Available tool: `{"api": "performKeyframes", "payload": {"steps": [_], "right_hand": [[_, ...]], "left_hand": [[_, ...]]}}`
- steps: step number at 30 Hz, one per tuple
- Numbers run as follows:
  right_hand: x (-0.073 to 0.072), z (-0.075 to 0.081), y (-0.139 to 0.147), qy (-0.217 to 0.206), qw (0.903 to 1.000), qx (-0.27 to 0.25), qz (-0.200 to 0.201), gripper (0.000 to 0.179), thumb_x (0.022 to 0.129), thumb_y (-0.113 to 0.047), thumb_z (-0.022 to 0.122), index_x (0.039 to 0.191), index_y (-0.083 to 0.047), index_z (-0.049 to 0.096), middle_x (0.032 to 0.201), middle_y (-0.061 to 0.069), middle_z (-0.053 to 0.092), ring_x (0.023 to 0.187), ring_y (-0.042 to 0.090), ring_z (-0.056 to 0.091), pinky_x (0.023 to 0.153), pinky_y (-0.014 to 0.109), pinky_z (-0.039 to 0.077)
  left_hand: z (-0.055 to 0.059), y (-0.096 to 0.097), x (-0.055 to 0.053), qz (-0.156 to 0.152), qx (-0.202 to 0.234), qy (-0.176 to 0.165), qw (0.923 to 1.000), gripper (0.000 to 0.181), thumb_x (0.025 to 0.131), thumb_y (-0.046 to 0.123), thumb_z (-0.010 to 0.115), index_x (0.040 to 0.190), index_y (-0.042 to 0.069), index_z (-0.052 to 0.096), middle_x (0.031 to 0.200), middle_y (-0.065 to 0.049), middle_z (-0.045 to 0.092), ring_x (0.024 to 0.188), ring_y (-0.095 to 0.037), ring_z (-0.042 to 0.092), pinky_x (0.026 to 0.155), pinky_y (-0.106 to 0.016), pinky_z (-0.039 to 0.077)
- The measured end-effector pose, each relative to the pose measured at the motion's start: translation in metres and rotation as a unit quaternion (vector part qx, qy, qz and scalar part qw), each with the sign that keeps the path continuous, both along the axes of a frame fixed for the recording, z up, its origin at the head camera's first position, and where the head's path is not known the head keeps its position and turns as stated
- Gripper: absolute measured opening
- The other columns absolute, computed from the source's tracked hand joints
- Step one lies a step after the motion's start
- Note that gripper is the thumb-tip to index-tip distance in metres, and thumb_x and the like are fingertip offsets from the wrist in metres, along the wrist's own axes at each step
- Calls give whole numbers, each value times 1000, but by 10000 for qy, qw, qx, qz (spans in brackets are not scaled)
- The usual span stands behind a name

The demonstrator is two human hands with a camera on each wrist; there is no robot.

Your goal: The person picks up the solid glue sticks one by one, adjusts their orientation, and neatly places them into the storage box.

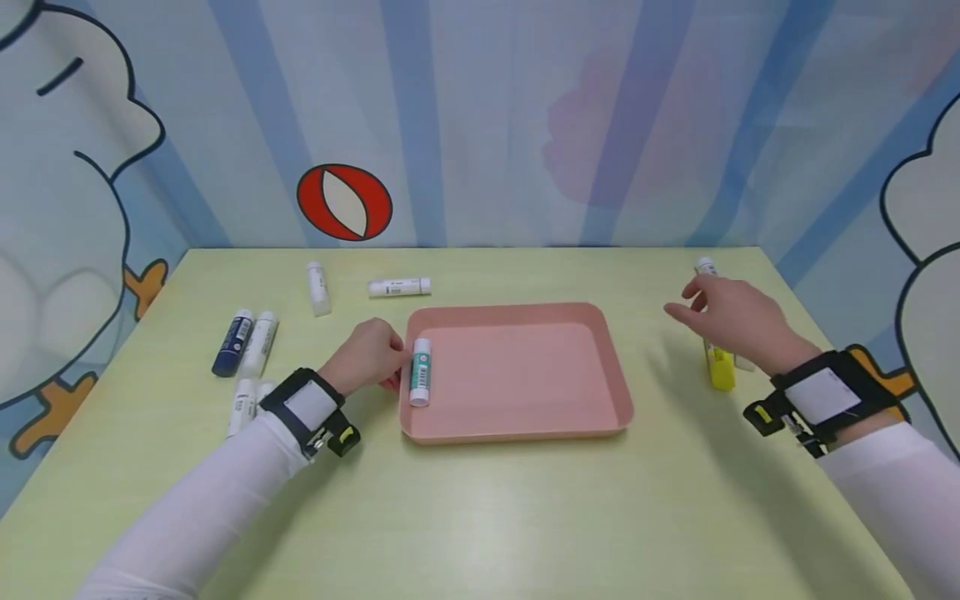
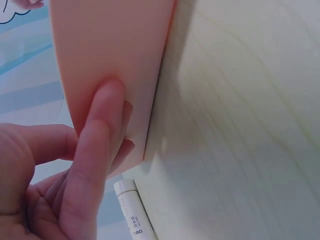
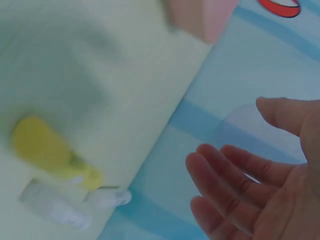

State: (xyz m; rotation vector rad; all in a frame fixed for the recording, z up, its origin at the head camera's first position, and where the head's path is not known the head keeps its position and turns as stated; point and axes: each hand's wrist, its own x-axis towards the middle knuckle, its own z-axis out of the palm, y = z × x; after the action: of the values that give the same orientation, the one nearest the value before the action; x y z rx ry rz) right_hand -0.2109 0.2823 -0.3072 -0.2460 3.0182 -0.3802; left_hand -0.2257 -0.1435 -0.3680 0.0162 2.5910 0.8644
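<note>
My left hand pinches the left rim of a pink tray, its fingers pressing the outer wall and its thumb at the edge in the left wrist view. Just inside that rim lies a white glue stick with a teal label. My right hand hovers at the right with loosely bent, empty fingers. Below it are a yellow object, blurred in the right wrist view, and white glue sticks, partly hidden by the hand in the head view.
Left of the tray lie a dark blue glue stick and several white ones, including one beside it. Two more white sticks lie behind. A printed curtain stands along the table's back edge.
</note>
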Motion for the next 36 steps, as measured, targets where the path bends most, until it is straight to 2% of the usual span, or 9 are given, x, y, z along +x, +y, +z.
{"api": "performKeyframes", "payload": {"steps": [6,9,13,21,31,36], "right_hand": [[7,-19,25,83,9986,258,-452,62,89,-49,47,110,9,47,76,12,55,54,18,47,45,32,38],[10,-26,33,99,9975,364,-598,55,89,-44,48,101,9,47,64,8,47,51,19,42,43,31,33],[14,-36,40,95,9969,445,-637,43,88,-40,51,82,2,46,57,5,36,48,19,36,43,29,27],[17,-50,45,-43,9958,521,-750,43,89,-42,46,65,-7,42,54,3,35,46,17,36,42,29,27],[15,-66,44,-279,9955,554,-714,35,85,-34,56,70,-3,50,59,5,44,51,18,42,44,30,33],[14,-68,40,-310,9958,506,-700,34,83,-33,58,69,-4,49,61,5,46,52,18,43,44,30,35]], "left_hand": [[1,1,2,25,-22,8,10000,17,87,18,56,89,3,62,72,-7,61,60,-18,59,57,-26,48],[2,1,2,24,-32,-8,10000,17,88,19,56,90,3,62,73,-8,61,61,-18,59,57,-26,47],[2,1,3,41,-38,-19,10000,18,88,20,57,91,3,62,73,-8,60,61,-19,59,57,-26,47],[3,1,2,69,-61,-40,9999,18,88,20,56,91,4,63,73,-7,61,62,-19,59,57,-26,47],[3,1,2,-20,-82,8,10000,17,88,19,56,89,4,63,71,-7,61,62,-18,59,57,-26,47],[2,0,2,-16,-74,-12,10000,16,88,18,55,89,4,63,71,-7,61,62,-18,59,57,-26,47]]}}
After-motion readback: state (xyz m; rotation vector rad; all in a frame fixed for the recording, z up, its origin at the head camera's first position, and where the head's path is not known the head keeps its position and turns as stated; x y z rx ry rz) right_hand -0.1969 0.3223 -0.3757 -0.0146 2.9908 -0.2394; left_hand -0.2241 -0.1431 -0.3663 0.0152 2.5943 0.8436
